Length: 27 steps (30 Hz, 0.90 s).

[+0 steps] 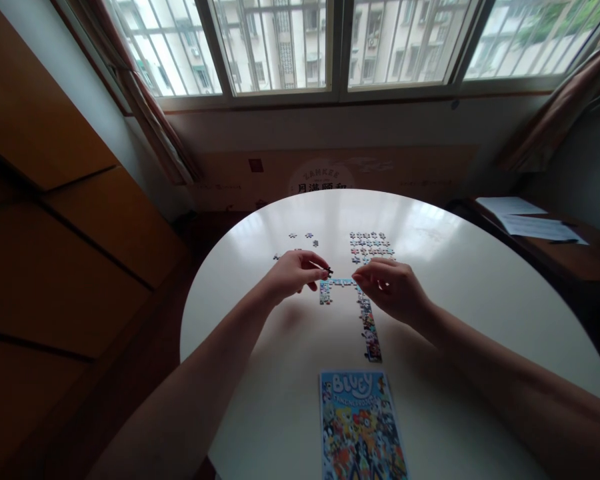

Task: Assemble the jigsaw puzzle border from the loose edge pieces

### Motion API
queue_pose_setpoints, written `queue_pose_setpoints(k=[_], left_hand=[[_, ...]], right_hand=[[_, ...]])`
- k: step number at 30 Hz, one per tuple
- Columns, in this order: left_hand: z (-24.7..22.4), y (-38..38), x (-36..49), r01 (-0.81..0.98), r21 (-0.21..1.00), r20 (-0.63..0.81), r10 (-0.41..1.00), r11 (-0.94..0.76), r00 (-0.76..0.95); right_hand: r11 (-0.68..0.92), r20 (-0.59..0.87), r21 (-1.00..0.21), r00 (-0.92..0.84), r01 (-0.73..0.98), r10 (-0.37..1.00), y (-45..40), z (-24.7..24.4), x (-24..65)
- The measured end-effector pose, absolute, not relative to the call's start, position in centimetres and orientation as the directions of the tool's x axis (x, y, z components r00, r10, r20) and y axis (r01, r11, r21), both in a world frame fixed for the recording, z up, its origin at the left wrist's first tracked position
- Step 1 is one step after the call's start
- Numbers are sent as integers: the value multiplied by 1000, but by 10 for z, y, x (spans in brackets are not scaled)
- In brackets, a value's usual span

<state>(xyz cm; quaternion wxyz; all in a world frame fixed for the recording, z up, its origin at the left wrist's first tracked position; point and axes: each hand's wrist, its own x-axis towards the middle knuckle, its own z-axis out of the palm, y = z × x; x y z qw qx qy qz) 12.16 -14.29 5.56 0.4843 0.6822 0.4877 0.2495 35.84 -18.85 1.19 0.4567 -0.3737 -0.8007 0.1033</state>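
Note:
Thumb and fingers of my left hand (pixel 297 272) pinch a small dark jigsaw piece (pixel 329 272) above the table. My right hand (pixel 393 287) is closed, its fingertips pressed together; whether anything sits between them I cannot make out. Below both hands lies a partly joined puzzle border (pixel 371 327), with a short left side, a thin top strip and a long right side reaching toward me. Loose pieces (pixel 370 243) stand in rows behind my right hand, which hides some of them. Several scattered pieces (pixel 309 235) lie beyond my left hand.
A colourful picture sheet marked "BLUEY" (pixel 363 427) lies on the round white table (pixel 260 413) near me. Papers (pixel 530 220) and a dark pen rest on a brown surface at the right. Windows (pixel 280 47) are at the back, wooden cabinets (pixel 70 260) at the left.

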Motion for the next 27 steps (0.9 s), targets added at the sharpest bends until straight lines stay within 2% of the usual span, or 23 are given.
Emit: queue_pose_setpoints(k=[7,14,27], left_hand=[[56,-150,129,407,913,-263,816,38,515],[51,-150,130,444,896,-283,784,10,553],[49,-147,127,433,901,-292,748,7,595]], right_hand=[[772,685,-372,-409,515,603,-188,7,355],[776,673,-375,-426,508,604,-188,5,355],[787,647,-305,-489,537,585,-194,9,355]])
